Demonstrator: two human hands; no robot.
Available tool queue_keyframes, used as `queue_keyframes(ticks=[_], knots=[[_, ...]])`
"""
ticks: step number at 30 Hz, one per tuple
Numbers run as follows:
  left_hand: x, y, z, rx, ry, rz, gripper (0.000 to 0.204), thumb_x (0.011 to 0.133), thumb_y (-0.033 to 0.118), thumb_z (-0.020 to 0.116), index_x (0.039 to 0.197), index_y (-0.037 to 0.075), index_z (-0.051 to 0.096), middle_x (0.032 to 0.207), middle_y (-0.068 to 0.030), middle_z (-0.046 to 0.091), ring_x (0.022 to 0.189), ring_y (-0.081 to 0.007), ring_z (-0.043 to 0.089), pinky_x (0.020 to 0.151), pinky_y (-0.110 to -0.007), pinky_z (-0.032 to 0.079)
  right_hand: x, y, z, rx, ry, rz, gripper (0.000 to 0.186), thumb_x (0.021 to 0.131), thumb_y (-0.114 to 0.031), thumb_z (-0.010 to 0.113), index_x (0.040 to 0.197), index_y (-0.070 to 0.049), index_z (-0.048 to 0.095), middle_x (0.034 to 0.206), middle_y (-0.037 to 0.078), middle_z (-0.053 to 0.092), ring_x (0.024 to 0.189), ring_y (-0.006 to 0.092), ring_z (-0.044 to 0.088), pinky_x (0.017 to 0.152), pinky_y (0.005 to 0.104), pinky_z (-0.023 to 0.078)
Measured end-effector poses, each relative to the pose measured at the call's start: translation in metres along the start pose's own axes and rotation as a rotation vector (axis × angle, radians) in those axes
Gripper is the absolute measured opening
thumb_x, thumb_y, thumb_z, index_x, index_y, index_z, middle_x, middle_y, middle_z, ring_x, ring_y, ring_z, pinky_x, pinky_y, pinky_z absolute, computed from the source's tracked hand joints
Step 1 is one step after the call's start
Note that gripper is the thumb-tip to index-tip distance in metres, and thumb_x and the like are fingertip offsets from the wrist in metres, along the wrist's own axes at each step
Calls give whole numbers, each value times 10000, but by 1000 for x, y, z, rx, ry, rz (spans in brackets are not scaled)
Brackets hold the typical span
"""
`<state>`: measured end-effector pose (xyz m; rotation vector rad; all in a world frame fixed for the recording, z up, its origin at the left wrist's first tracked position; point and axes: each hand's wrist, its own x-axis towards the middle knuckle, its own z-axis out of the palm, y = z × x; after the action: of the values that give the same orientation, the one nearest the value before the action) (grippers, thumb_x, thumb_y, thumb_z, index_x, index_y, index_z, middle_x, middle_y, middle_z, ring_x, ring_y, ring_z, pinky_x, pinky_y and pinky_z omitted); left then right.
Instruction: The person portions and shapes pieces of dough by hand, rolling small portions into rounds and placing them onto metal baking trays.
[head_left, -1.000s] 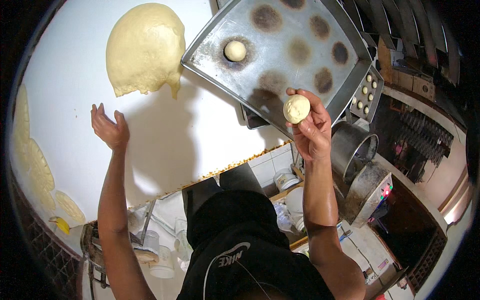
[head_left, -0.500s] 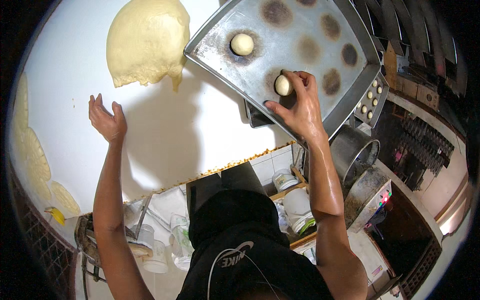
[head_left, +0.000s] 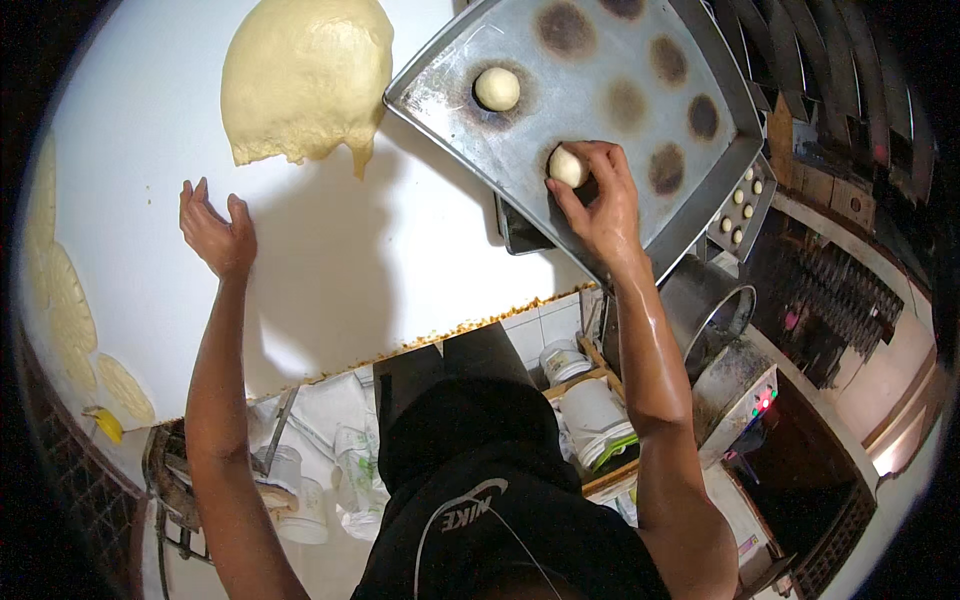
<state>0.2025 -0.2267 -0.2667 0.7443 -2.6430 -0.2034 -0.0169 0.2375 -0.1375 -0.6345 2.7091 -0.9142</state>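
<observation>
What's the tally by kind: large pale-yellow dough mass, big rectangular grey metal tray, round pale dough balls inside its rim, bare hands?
Large pale-yellow dough mass: 1
Big rectangular grey metal tray: 1
Round pale dough balls inside its rim: 2
Bare hands, left hand and right hand: 2
Total: 6

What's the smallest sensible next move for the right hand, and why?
I'd probably loosen the right hand and lift it away from the dough ball: the ball appears to rest on the metal tray, apart from the other ball, with thumb and fingers around it.
</observation>
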Motion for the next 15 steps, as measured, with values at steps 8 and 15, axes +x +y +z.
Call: queue_keyframes(ticks=[8, 15], knots=[[1, 0, 0, 19, -34, -22, 585, 956, 247, 653, 1442, -57, 538, 1566, -286, 485, 1473, -455, 409, 1227, -583, 304, -12, 1, -20, 77, 28, 149, 852, 694, -147, 961, 1460, -65, 597, 1331, 175, 605, 1185, 340, 658, 1027, 436, 549], [-8, -12, 10, -102, 8, -19, 726, 962, 228, 647, 1557, -87, 374, 1522, -300, 516, 1454, -457, 423, 1212, -593, 313, -1, 18, -13, 157, -16, 88, 606, 731, -150, 899, 1291, -35, 696, 1236, 164, 647, 1143, 364, 645, 1013, 433, 533]])
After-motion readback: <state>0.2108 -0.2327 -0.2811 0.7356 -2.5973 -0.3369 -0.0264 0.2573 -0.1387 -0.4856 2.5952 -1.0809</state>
